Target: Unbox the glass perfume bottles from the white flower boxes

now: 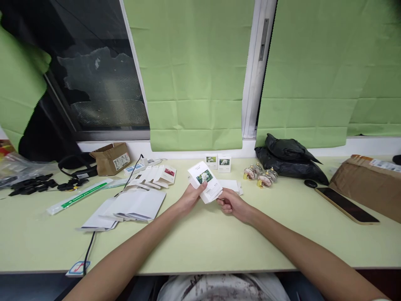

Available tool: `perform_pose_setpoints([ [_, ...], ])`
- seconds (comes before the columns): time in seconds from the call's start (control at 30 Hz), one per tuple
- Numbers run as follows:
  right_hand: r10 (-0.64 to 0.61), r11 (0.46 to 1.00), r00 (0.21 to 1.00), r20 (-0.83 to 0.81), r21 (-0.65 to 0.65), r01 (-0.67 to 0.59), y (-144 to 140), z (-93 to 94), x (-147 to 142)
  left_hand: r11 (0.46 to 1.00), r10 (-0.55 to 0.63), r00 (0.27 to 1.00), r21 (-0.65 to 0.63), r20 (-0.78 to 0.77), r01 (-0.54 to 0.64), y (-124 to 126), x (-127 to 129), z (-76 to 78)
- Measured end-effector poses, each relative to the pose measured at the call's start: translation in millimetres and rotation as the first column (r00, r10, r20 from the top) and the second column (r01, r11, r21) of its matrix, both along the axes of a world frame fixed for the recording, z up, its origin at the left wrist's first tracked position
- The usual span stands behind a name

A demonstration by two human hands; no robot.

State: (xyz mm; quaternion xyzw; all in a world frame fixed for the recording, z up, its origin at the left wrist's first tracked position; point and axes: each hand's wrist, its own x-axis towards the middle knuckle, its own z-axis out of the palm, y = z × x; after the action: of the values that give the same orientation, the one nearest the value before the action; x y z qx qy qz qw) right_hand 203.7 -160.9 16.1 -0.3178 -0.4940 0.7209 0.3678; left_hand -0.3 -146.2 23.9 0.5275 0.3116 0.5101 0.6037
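Between my two hands, above the table, is a white carton (208, 192) printed with a white flower on green leaves. My left hand (191, 195) grips its left side, with the thumb lying on the flower picture. At the lower right corner, the fingers of my right hand (231, 202) are closed on the carton's edge. Behind it stand two small white boxes (224, 164) with similar flower pictures. A flat white carton (230, 185) lies on the table just behind my right hand. To the left are stacked flattened white cartons (138, 204) and several more folded cartons (156, 175).
Several clear glass bottles (266, 178) with gold parts lie right of centre, near a black plastic bag (291, 161). A phone (346, 205) and a brown parcel (369, 184) are at the right. An open cardboard box (111, 159), a green-white strip (81, 196) and black cables are at the left.
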Motion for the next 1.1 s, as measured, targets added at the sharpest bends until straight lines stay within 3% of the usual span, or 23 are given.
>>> perform_pose_setpoints([
  [0.3, 0.022, 0.999, 0.998, -0.062, -0.030, -0.024, 1.4, -2.1, 0.4, 0.997, 0.006, 0.999, -0.073, 0.038, -0.003, 0.6, 0.3, -1.0],
  [0.53, 0.002, 1.000, 0.999, -0.047, 0.016, -0.001, 3.4, -5.6, 2.6, 0.985, 0.052, 0.994, -0.167, 0.101, -0.034, -0.8, 0.3, 6.7],
  [0.8, -0.036, 0.999, 0.999, -0.014, 0.034, 0.036, 1.7, -4.7, 1.5, 0.994, 0.052, 0.997, -0.104, 0.057, -0.045, 1.6, -1.9, 3.4],
  [1.1, 0.022, 0.999, 0.998, -0.056, 0.026, -0.021, 2.7, -8.1, 2.4, 0.990, 0.024, 0.995, -0.139, 0.092, -0.011, -0.1, -0.2, 4.5],
])
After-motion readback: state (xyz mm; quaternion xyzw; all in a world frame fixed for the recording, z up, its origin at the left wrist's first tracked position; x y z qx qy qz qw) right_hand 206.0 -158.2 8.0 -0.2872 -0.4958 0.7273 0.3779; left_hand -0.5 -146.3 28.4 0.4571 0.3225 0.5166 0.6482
